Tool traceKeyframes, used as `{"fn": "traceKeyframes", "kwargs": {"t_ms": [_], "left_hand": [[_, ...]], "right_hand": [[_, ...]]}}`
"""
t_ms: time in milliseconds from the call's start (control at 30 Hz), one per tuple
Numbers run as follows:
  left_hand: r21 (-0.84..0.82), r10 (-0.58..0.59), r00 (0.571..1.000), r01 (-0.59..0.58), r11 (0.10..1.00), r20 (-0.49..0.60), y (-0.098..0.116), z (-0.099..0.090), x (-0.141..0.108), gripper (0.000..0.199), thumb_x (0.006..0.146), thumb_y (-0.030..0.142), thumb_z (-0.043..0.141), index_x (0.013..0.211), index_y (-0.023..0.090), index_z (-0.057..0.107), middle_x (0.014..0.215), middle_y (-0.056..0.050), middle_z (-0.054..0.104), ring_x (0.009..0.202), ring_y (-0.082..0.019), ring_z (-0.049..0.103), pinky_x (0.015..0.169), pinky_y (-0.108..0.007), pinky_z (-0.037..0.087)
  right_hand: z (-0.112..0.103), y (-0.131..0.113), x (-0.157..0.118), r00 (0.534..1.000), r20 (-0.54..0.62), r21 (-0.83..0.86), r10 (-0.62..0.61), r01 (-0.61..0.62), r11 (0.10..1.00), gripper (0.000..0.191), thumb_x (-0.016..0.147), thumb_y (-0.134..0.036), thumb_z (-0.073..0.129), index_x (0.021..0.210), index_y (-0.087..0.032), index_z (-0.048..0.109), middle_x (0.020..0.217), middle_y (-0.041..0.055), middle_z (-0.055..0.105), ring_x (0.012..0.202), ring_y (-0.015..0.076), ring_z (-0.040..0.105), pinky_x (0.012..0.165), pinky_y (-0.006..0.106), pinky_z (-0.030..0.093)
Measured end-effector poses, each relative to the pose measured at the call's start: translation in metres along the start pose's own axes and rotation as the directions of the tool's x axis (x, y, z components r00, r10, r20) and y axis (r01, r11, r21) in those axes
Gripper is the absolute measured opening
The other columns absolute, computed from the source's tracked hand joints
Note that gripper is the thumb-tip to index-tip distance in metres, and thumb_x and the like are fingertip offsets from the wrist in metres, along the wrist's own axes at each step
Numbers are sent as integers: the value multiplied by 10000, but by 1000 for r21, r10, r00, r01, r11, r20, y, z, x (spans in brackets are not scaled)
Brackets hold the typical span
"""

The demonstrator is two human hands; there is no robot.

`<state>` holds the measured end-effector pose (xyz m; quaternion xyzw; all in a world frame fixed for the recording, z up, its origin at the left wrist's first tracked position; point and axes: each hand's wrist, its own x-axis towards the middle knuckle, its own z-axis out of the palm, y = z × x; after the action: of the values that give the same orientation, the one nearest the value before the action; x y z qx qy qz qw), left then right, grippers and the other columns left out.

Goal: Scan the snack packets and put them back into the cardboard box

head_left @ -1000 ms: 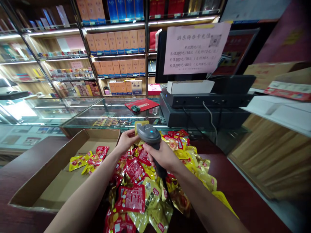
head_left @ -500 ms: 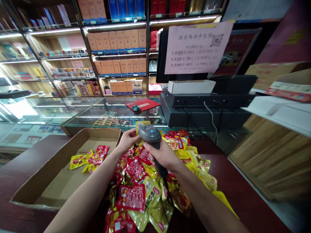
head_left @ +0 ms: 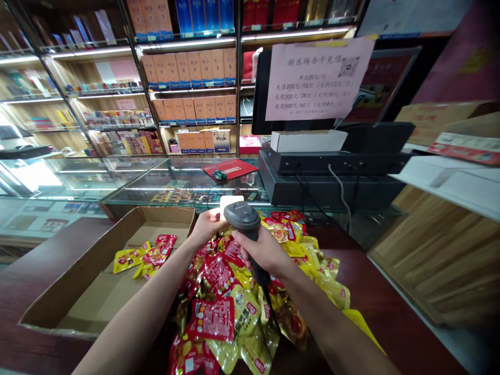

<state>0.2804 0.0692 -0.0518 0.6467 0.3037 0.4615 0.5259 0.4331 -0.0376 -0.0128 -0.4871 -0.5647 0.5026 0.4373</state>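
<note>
My right hand (head_left: 265,250) is wrapped round the handle of a dark grey barcode scanner (head_left: 242,214), its head tipped away from me. Just beyond that head, my left hand (head_left: 207,226) pinches a snack packet (head_left: 231,201) by its edge. Bright light washes out the packet's upper part, and the scanner hides the rest. Beneath both hands spreads a heap of red and yellow snack packets (head_left: 213,317). To the left, an open cardboard box (head_left: 89,307) holds several similar packets (head_left: 160,250).
Behind the heap runs a glass counter (head_left: 128,182) with a red mouse pad (head_left: 238,167) and a mouse (head_left: 219,175). A monitor (head_left: 261,94) with a paper sign (head_left: 312,78) stands above a black cash drawer (head_left: 281,182). The scanner's cord (head_left: 269,307) trails over the packets.
Light now glares on the packet in my left hand, where its yellow surface and label showed before. The scanner's blue light is no longer seen. Both hands have barely moved.
</note>
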Motion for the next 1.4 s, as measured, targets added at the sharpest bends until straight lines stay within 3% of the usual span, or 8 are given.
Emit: {"fn": "traceKeyframes", "kwargs": {"t_ms": [333,500,700,967,1067,1200,1400], "left_hand": [[-84,-30,998,26,996,-50,-6,-3,1,515,571,401,818,996,136,701,961,-68,733,922,-241,669,849,-338,514],[-138,-15,992,-2,990,-122,4,-17,3,525,577,369,825,1028,136,690,965,-75,733,894,-231,679,848,-344,512],[-61,-28,956,11,998,-292,31,-60,-6,565,564,390,835,1046,137,687,985,-90,729,857,-226,682,804,-339,526],[154,-36,890,118,981,-454,45,-149,-64,611,540,419,839,1064,145,684,931,-67,730,817,-211,682,785,-336,539],[285,21,861,145,947,-508,48,-165,-78,642,553,427,829,1117,162,675,902,-59,726,845,-199,674,810,-319,527],[334,36,888,135,933,-459,53,-154,-77,563,614,423,796,1096,155,686,915,-77,721,894,-202,664,863,-331,514],[318,-29,976,97,943,-214,45,-95,-55,465,673,388,761,1073,160,693,976,-91,724,922,-208,666,892,-346,508]], "right_hand": [[-1,0,0,1000,2,18,7,-7,1000,312,841,-430,562,666,-174,530,433,-42,512,338,90,476,377,204,391],[-1,-7,-4,1000,13,19,10,-10,1000,332,837,-431,573,640,-171,512,457,-32,522,354,80,477,385,195,394],[1,-8,-7,999,32,22,-11,10,1000,322,826,-457,596,686,-177,518,468,-33,522,365,85,488,393,203,408],[3,-13,-10,999,41,-4,-20,20,1000,322,814,-459,610,684,-175,527,481,-30,532,365,83,489,392,207,403],[5,-11,-9,999,53,-12,-13,14,1000,328,816,-454,608,665,-177,517,482,-28,533,368,84,490,398,210,410],[6,-8,-8,998,54,-10,-12,13,1000,302,819,-437,607,684,-182,518,487,-25,540,375,93,498,402,216,419],[0,-9,-7,999,27,-2,-37,37,999,334,823,-453,602,658,-175,521,468,-24,529,365,87,487,388,207,401]]}}
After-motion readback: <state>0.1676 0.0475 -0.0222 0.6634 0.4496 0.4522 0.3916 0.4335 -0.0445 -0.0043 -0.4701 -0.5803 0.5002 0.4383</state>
